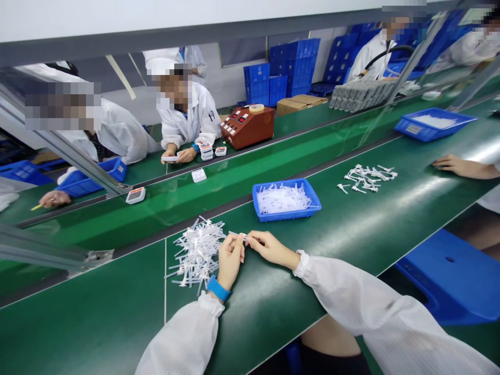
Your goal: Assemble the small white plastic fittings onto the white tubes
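Note:
My left hand (230, 258) and my right hand (269, 247) meet over the green table, fingers pinched together on one small white plastic part (242, 236). A blue band sits on my left wrist. Just left of my left hand lies a loose heap of white plastic parts (197, 252). Beyond my hands stands a blue tray (286, 211) holding more white parts.
A second pile of white parts (367, 178) lies to the right, near another person's hand (457, 166). Across the green conveyor belt (234, 182) people in white coats handle small white devices (135, 195). A red-brown box (248, 126), blue crates (281, 73) and a blue stool (453, 276) are around.

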{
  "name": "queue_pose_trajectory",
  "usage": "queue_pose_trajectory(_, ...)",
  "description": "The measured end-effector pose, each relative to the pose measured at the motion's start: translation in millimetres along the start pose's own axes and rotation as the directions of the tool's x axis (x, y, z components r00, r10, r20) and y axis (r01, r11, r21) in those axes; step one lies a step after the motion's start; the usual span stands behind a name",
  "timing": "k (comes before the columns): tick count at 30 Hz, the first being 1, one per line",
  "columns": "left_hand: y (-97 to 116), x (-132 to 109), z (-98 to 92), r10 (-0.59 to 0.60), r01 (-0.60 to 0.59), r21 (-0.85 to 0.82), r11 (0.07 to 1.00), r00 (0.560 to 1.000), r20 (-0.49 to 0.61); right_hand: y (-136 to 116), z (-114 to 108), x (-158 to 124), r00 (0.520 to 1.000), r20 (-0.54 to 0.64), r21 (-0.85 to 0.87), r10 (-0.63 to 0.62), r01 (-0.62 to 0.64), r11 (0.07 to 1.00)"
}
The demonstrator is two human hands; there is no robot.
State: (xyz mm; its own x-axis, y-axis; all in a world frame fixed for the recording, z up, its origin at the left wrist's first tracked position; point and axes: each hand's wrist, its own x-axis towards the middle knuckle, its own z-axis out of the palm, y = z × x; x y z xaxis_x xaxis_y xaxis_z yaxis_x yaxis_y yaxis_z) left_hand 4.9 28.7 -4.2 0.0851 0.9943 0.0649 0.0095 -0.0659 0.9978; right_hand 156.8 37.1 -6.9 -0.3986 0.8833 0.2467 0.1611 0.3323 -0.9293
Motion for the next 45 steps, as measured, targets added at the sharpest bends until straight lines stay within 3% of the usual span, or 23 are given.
queue_pose_trajectory(45,-0.2,-1.1,5.1,0.031,-0.032,-0.006,0.999,0.999,-0.024,0.5,6.0,-1.1,0.998,-0.064,0.033,0.011,-0.009,0.999)
